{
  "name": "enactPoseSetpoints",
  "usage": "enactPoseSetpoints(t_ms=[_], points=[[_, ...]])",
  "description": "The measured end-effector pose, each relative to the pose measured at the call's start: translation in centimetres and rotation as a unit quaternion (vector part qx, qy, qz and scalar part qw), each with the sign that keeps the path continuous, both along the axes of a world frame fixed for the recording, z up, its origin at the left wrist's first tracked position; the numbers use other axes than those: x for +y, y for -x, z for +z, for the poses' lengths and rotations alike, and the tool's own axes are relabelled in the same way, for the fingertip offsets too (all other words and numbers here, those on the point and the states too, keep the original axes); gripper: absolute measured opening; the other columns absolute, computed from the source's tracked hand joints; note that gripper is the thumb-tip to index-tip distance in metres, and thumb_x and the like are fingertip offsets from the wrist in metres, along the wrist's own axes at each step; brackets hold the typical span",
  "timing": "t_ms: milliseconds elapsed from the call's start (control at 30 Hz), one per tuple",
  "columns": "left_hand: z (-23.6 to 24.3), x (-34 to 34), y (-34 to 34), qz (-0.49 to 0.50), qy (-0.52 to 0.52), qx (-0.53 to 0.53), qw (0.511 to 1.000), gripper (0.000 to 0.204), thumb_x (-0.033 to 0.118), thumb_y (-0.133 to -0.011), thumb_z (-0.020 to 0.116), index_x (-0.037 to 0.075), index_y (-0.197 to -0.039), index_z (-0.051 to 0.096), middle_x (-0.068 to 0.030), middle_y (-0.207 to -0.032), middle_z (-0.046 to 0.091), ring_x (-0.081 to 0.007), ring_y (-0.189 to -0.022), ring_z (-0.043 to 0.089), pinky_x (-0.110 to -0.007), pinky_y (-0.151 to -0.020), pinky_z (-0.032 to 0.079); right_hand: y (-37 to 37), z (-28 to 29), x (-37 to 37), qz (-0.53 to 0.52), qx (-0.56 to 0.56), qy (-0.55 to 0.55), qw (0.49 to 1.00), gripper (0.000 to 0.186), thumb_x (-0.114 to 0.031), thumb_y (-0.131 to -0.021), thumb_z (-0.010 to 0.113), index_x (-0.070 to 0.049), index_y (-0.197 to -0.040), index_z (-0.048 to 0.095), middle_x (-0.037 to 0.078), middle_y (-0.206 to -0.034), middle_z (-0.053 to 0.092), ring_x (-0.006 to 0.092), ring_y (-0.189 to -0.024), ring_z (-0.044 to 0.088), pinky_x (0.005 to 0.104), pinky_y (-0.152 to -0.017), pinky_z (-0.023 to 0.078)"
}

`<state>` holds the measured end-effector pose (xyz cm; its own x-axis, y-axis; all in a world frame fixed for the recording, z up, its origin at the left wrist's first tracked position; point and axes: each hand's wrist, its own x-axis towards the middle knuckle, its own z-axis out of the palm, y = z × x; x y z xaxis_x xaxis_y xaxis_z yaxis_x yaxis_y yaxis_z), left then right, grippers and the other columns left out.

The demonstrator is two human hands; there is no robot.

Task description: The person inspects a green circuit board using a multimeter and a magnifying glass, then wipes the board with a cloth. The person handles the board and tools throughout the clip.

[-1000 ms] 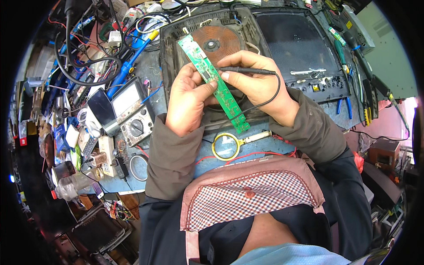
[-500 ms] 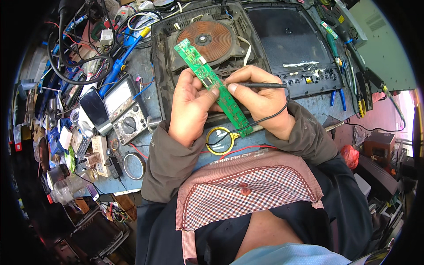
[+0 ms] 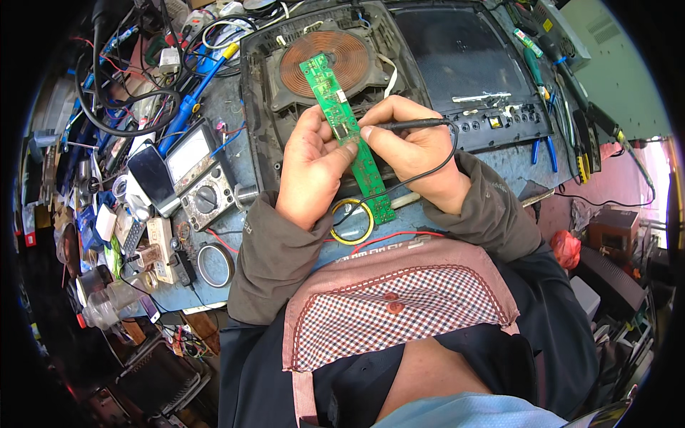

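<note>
A long green circuit board (image 3: 366,169) is pinched between the thumb and fingers of my left hand (image 3: 312,165), tilted above the bench. My right hand (image 3: 416,152) grips a black test probe (image 3: 414,123) like a pen, close to the board's right edge. Whether the probe's tip touches the board is hidden by my fingers. From the probe a thin black lead loops down across the board. Beyond my hands lies an opened induction cooker (image 3: 265,78) with a round copper coil (image 3: 296,58). Under the board's lower end sits a yellow-rimmed magnifying glass (image 3: 339,230).
An analog multimeter (image 3: 206,200) stands left of my forearm, beside a dark phone-like panel (image 3: 151,177). The cooker's dark glass top (image 3: 457,53) lies at the right. Nearer me rests a round metal ring (image 3: 215,265). A blue soldering tool (image 3: 187,108), cables and clutter crowd the left.
The board has turned to a steeper slant, its far end shifting right and its near end left. My right hand and the probe have moved slightly up and left.
</note>
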<state>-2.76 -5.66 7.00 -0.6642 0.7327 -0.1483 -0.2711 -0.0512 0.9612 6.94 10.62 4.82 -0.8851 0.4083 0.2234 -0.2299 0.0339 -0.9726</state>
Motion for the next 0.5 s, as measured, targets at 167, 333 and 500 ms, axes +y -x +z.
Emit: enactPoseSetpoints(t_ms=[167, 333, 500], points=[[0.00, -0.07, 0.15, 0.000, -0.003, -0.003, 1.000, 0.059, -0.016, -0.098, 0.059, -0.003, -0.153, 0.045, -0.0140, -0.133, 0.069, -0.0181, -0.117, 0.071, -0.031, -0.100, 0.057, 0.05, -0.01, -0.13, 0.009, -0.013, 0.011, 1.000, 0.011, -0.007, -0.094, 0.073, 0.003, -0.099, 0.074, 0.008, -0.088, 0.074, 0.0123, -0.081, 0.068, 0.0309, -0.070, 0.054], [-0.17, 0.08, 0.25, 0.004, 0.002, -0.005, 1.000, 0.057, -0.016, -0.097, 0.059, -0.003, -0.151, 0.046, -0.0137, -0.131, 0.069, -0.0172, -0.113, 0.072, -0.029, -0.097, 0.057, 0.17, 0.13, -0.43, 0.001, -0.006, -0.017, 1.000, 0.012, -0.007, -0.095, 0.074, 0.003, -0.100, 0.074, 0.008, -0.088, 0.074, 0.0118, -0.080, 0.069, 0.0303, -0.070, 0.056], [-0.21, -0.11, 0.62, -0.004, 0.016, -0.013, 1.000, 0.056, -0.016, -0.098, 0.060, -0.004, -0.150, 0.046, -0.0136, -0.130, 0.069, -0.0162, -0.111, 0.072, -0.029, -0.095, 0.058, -0.03, 0.38, -0.37, 0.007, -0.031, 0.013, 0.999, 0.013, -0.007, -0.095, 0.074, 0.004, -0.102, 0.074, 0.008, -0.089, 0.076, 0.0100, -0.080, 0.069, 0.0290, -0.069, 0.056]])
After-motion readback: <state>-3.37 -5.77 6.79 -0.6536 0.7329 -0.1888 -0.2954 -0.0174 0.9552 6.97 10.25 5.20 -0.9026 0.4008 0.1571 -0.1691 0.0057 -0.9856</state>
